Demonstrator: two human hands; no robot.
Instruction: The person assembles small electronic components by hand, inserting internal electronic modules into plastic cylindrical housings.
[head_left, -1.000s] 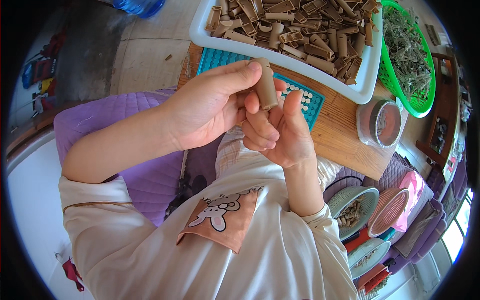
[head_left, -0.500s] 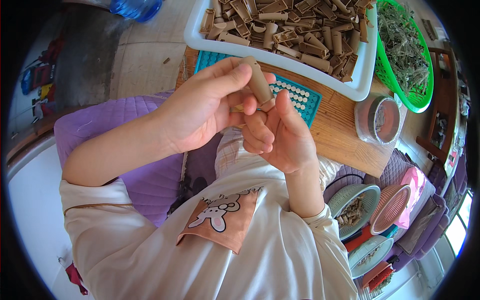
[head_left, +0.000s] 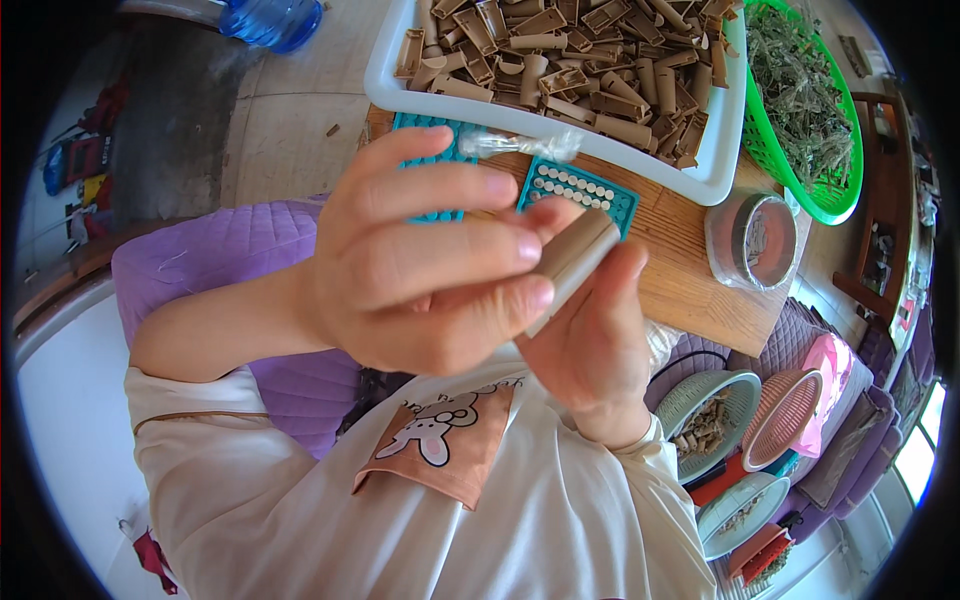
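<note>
A brown plastic tube-shaped piece (head_left: 580, 258) is held tilted between my two hands above the front of the table. My left hand (head_left: 430, 260) closes thumb and fingertips on its near-left side. The thumb of my right hand (head_left: 605, 340) lies along its right side, and the palm is under it; the other fingers are mostly hidden behind the piece. Beyond the hands lies a teal tray (head_left: 622, 212) with rows of small white round pieces. Part of another teal tray (head_left: 415, 121) shows past my left fingers. Between them lies a crumpled clear plastic wrapping (head_left: 520, 146).
A white bin (head_left: 735, 150) full of loose brown shells stands at the back of the wooden table (head_left: 680, 290). Right of it is a green basket (head_left: 775, 165) of clear pieces. A round container (head_left: 765, 240) sits at the table's right edge. Several baskets (head_left: 735, 400) stand lower right.
The brown piece has swung round and now leans toward the upper right. My left hand has moved nearer and turned over it. The clear wrapping has come into sight behind the hands.
</note>
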